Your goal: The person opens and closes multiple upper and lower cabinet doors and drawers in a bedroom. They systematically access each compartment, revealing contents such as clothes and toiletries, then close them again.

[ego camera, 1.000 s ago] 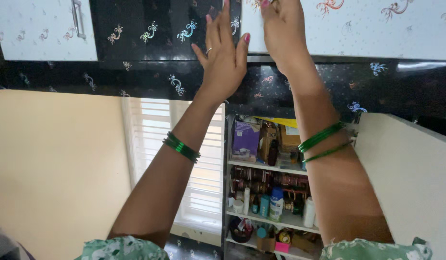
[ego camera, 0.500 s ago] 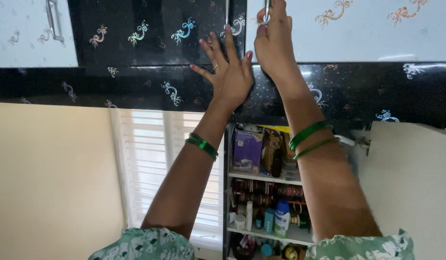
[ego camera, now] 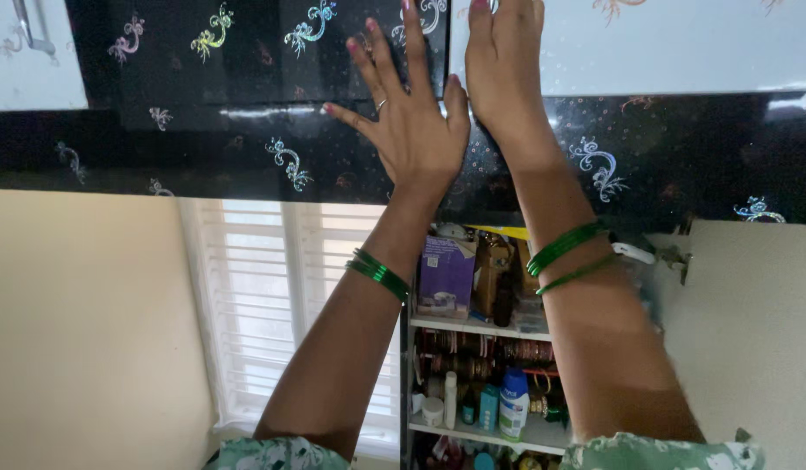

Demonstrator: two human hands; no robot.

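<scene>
Both arms reach up overhead to a row of high cabinets. The left hand [ego camera: 411, 117] lies flat against the glossy black cabinet door [ego camera: 246, 78], palm on the surface, fingers spread wide apart and pointing up, the thumb stretched out toward the left. It grips nothing. The door's right vertical edge runs just beside the left fingertips, and the hand's heel rests on the black band [ego camera: 246, 165] below the door.

The right hand [ego camera: 505, 65] is raised just right of that edge, at the lower left corner of the white cabinet door [ego camera: 647, 48]. Its fingers are held close together and point up; their tips are cut off by the top of the frame, so whether they hook the door's edge or a handle cannot be told.

The black door is a flat panel with pale swirl decorations; its long axis cannot be judged, since its top is out of view. Its face looks toward the person.

Green bangles [ego camera: 378, 273] circle the left wrist, and more sit on the right. Below, between the arms, an open cupboard [ego camera: 472, 326] shows shelves crowded with bottles and boxes, partly hidden by the forearms. A louvred window [ego camera: 255, 305] stands to the left.
</scene>
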